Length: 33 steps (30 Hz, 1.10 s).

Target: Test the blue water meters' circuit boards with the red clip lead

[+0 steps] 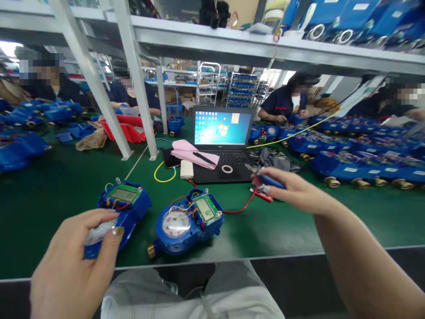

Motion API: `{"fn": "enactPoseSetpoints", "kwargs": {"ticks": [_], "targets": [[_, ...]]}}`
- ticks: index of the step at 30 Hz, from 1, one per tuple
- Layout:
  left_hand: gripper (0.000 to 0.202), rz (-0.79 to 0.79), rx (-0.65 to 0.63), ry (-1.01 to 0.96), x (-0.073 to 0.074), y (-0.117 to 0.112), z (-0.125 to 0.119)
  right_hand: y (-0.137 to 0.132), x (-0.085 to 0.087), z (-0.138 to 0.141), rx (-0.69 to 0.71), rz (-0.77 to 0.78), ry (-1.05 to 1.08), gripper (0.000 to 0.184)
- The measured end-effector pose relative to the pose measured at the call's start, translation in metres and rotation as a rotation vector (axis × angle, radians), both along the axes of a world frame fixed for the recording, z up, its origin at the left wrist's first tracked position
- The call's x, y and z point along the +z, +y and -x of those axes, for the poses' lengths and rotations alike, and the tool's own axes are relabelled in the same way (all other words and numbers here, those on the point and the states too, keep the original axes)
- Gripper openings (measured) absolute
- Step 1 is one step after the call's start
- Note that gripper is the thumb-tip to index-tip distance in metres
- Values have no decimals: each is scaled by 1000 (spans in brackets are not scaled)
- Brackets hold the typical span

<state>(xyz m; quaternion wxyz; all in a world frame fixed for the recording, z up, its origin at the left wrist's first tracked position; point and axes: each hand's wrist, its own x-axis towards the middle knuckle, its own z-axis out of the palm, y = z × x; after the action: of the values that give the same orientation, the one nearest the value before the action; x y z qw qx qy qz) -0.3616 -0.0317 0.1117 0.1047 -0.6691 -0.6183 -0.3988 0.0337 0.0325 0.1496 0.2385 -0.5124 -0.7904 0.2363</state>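
Observation:
At the front left, my left hand [79, 261] grips a blue water meter [134, 215] around its round dial, thumb and fingers closed over it. That meter's display [124, 195] sits on a green circuit board with loose wires. Just to its right lies a second blue water meter [189, 241], with a clear round dial, a brass fitting and a lit display; neither hand touches it. My right hand [285, 188] is closed on pliers with blue handles [272, 180], held above the table beside the laptop. Below them is a red device [262, 195] joined to a red cable.
A laptop [222, 128] stands at the back middle, with a pink cloth [192, 155] and a black pen over its left side. Many blue meters [348, 168] fill the right. White shelf posts [141, 88] and a red bin [129, 128] stand left. Several co-workers sit opposite.

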Motion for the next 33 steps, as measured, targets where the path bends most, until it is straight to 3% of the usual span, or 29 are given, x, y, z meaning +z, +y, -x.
{"fn": "enactPoseSetpoints", "kwargs": {"ticks": [1,4,6,8,13,15,20,25,27,29,33], "targets": [[21,-3,-37,6,-2,1,-8,-5,-20,-13,-60,-21,-145,43],[23,10,-115,59,-5,6,-30,-20,-73,-38,-152,-27,-257,41],[26,37,-158,90,-6,11,-42,-24,-93,-49,-192,-42,-285,43],[29,73,-203,115,-6,16,-51,-20,-101,-59,-234,-67,-302,42],[35,156,-242,91,-5,21,-71,26,-103,-81,-416,-108,-365,30],[40,196,-256,57,-4,18,-79,45,-106,-80,-428,-122,-400,30],[58,355,-253,-20,-3,10,-89,63,-106,-66,-256,-188,-433,19],[67,388,-254,-45,-5,6,-91,59,-86,-71,-168,-175,-398,13],[70,387,-257,-39,-3,5,-93,57,-78,-72,-153,-98,-368,10],[73,383,-259,-18,1,5,-96,52,-71,-67,-66,94,-245,12],[75,378,-261,45,5,10,-102,35,-60,-38,139,712,511,34]]}}
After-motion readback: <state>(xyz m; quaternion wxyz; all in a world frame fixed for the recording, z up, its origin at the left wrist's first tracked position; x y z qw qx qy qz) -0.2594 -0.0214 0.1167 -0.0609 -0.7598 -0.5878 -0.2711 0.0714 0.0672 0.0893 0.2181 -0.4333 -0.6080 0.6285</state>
